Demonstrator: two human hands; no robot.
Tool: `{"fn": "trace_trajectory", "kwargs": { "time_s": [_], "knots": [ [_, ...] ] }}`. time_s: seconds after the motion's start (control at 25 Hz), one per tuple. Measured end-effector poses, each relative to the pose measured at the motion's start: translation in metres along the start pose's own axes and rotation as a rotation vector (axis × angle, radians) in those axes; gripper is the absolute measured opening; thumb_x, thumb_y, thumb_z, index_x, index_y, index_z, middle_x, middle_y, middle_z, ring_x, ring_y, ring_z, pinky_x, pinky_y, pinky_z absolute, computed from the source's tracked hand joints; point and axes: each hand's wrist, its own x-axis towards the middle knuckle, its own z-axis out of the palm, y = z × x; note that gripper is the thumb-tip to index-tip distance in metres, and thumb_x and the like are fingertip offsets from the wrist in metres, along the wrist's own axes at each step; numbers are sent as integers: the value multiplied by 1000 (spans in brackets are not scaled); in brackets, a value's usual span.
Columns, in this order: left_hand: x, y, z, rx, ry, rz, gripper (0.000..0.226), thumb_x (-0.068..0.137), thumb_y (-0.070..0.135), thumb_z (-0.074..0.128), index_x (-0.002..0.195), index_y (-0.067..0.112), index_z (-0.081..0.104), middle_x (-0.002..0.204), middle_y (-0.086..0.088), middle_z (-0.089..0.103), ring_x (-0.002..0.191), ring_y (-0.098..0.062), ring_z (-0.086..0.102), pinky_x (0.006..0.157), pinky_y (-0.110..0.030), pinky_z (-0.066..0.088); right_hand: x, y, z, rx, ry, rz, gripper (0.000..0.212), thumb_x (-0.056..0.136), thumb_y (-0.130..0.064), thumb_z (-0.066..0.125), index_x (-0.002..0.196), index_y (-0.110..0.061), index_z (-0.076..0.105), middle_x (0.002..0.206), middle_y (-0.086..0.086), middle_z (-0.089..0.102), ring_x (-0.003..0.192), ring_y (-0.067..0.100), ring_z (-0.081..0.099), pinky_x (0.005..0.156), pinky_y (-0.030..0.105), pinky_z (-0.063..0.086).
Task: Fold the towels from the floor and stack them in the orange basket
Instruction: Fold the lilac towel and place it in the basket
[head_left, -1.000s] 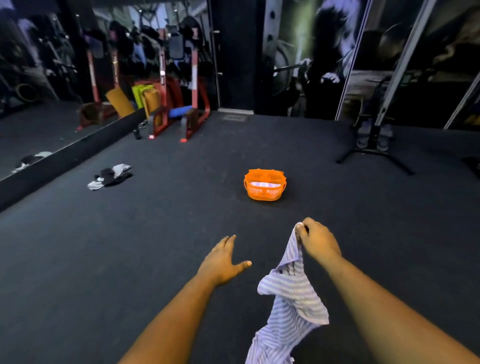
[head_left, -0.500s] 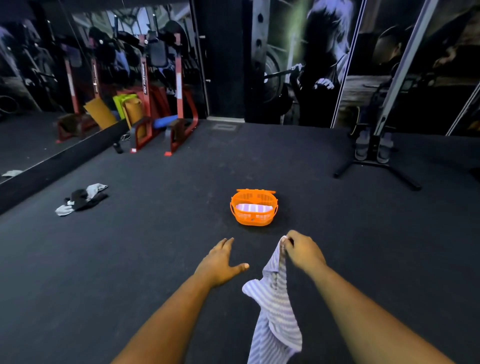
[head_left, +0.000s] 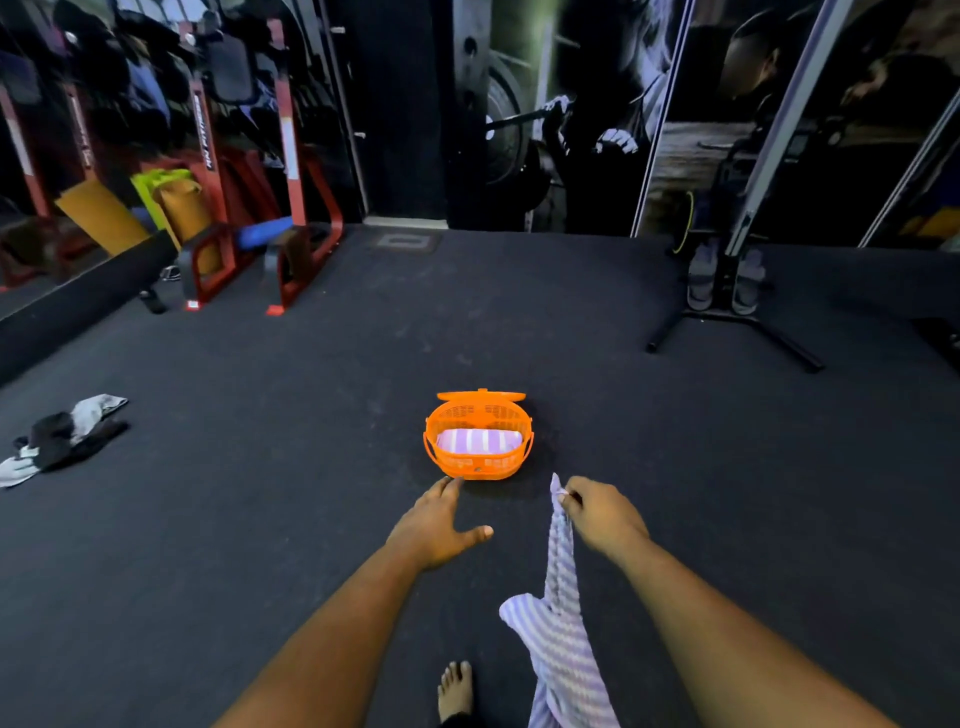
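The orange basket stands on the dark floor in the middle, its lid tipped back, with a folded purple-striped towel inside. My right hand pinches a corner of an unfolded purple-striped towel, which hangs down beside my right forearm. My left hand is held out flat with fingers spread, holding nothing, its fingertips just short of the basket's near wall. A crumpled heap of grey and black towels lies on the floor at the far left.
Red rack frames with mats stand at the back left beside a mirror wall. A black stand with splayed legs and a pair of shoes is at the back right. My bare foot shows at the bottom.
The basket has come much closer in view and now sits right in front of my hands. The towel hangs straighter from my right hand. My left hand stays spread.
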Motion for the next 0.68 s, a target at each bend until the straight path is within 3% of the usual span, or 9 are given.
{"fn": "trace_trajectory", "kwargs": {
  "time_s": [0.12, 0.24, 0.36, 0.44, 0.48, 0.52, 0.6, 0.68],
  "knots": [
    [72, -7, -35, 28, -52, 78, 103, 88, 68, 62, 163, 22, 11, 171, -3, 11, 155, -24, 19, 122, -41, 30, 57, -20, -4, -3, -32, 16, 26, 102, -39, 47, 82, -23, 51, 83, 0, 63, 79, 28, 59, 62, 35, 42],
    [131, 1, -66, 37, -67, 214, 91, 94, 54, 64, 163, 21, 14, 170, -5, 15, 155, -25, 19, 122, -38, 27, 106, -43, -17, 150, 24, -34, 23, 103, -37, 50, 86, -23, 51, 77, 0, 61, 75, 28, 59, 66, 39, 47],
    [178, 24, -97, -14, -101, 374, 76, 98, 40, 65, 160, 21, 26, 166, -2, 28, 151, -19, 28, 121, -36, 28, 158, -62, -37, 307, 18, -175, 19, 103, -31, 55, 88, -19, 55, 79, 1, 62, 73, 16, 55, 73, 39, 48],
    [205, 42, -118, -48, -49, 462, 41, 100, 34, 63, 138, 19, 57, 137, -2, 62, 124, -18, 55, 101, -36, 44, 186, -70, -51, 378, 27, -254, 17, 104, -27, 56, 90, -16, 57, 83, 2, 65, 75, 12, 56, 75, 38, 48],
    [217, 49, -129, -85, -14, 461, 18, 101, 31, 61, 113, 19, 67, 108, 2, 70, 101, -18, 61, 84, -35, 47, 198, -73, -60, 423, 49, -268, 18, 104, -26, 56, 89, -16, 57, 81, 1, 64, 73, 9, 56, 72, 35, 47],
    [229, 54, -140, -143, 14, 433, 13, 102, 28, 59, 93, 23, 66, 86, 9, 66, 85, -16, 58, 72, -32, 43, 210, -74, -67, 463, 76, -272, 19, 103, -24, 57, 85, -19, 55, 76, -3, 61, 68, 2, 53, 68, 31, 45],
    [250, 56, -158, -322, 83, 332, 19, 103, 20, 56, 85, 25, 60, 78, 15, 59, 79, -10, 54, 68, -26, 41, 230, -78, -81, 511, 117, -292, 29, 102, -22, 61, 76, -28, 49, 64, -13, 55, 60, -3, 47, 58, 19, 36],
    [271, 70, -170, -533, 137, 267, 15, 103, 16, 53, 91, 13, 62, 81, 6, 60, 76, -10, 53, 70, -30, 44, 255, -78, -95, 522, 95, -340, 36, 98, -24, 67, 69, -32, 48, 60, -23, 53, 56, -3, 45, 55, 17, 34]
  ]
}}
